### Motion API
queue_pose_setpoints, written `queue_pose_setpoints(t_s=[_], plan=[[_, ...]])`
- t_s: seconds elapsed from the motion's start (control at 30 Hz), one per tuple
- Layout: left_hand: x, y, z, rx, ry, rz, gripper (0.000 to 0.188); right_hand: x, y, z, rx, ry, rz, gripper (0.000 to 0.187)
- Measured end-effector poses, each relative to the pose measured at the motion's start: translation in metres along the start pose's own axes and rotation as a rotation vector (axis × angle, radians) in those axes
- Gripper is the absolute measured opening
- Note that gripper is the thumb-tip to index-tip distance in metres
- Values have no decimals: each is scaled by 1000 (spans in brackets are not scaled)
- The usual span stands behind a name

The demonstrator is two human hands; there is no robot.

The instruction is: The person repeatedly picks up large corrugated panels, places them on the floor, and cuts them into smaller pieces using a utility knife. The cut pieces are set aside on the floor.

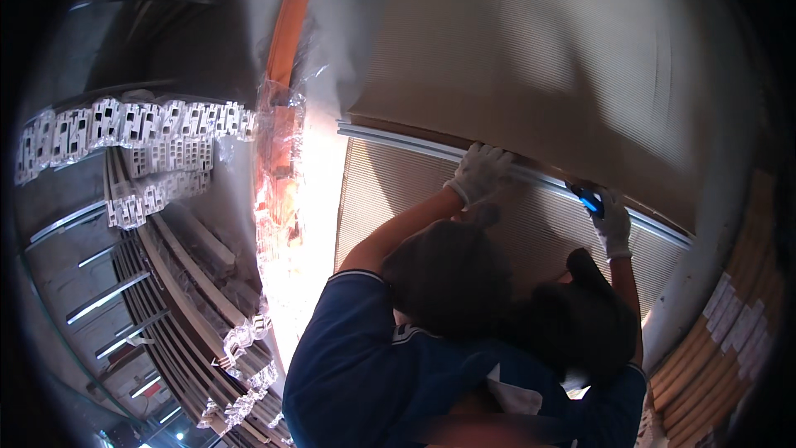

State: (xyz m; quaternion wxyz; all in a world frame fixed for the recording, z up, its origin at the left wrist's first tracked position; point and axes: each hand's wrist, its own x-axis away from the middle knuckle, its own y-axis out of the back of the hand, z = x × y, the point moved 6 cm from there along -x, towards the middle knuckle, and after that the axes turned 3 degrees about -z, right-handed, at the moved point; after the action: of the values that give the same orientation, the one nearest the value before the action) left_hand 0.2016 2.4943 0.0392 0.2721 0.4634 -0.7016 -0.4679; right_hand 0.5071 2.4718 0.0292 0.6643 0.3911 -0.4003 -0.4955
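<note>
My left hand, in a pale work glove, has its fingers curled over a long silvery metal rail and holds it down. The rail runs slantwise across a ribbed brown sheet that looks like corrugated cardboard. Further right, my gloved right hand is closed around a blue and black utility knife, close to the rail's far side. Its blade is too small to make out. Beyond the rail lies more brown sheet, shadowed by my arms.
Stacked white hollow profiles fill racks at the left. A long orange strip, partly wrapped in clear plastic, lies between them and the cardboard. Brown wrapped lengths are piled at the lower right. My dark-clad knees are bent below my hands.
</note>
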Motion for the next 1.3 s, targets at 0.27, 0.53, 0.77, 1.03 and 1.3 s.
queue_pose_setpoints(t_s=[0.27, 0.53, 0.77, 1.03, 1.3], plan=[[-20, 0, 48, 701, 710, -1, 38, -8, 25, 16, -180, 76, -267, 43], [-31, -30, 48, 1817, 1298, -9, 31, -24, 34, 15, -300, -99, -226, 28], [-63, 19, 44, 1851, 992, -7, 28, -5, 37, 0, -725, -350, -403, 31], [-110, 156, -19, 1668, 874, 109, 25, 22, 153, 2, -1544, -1082, -585, 53], [-101, 322, -105, 1819, 957, 74, 26, 121, 270, 60, -1736, -1179, -734, 55]])
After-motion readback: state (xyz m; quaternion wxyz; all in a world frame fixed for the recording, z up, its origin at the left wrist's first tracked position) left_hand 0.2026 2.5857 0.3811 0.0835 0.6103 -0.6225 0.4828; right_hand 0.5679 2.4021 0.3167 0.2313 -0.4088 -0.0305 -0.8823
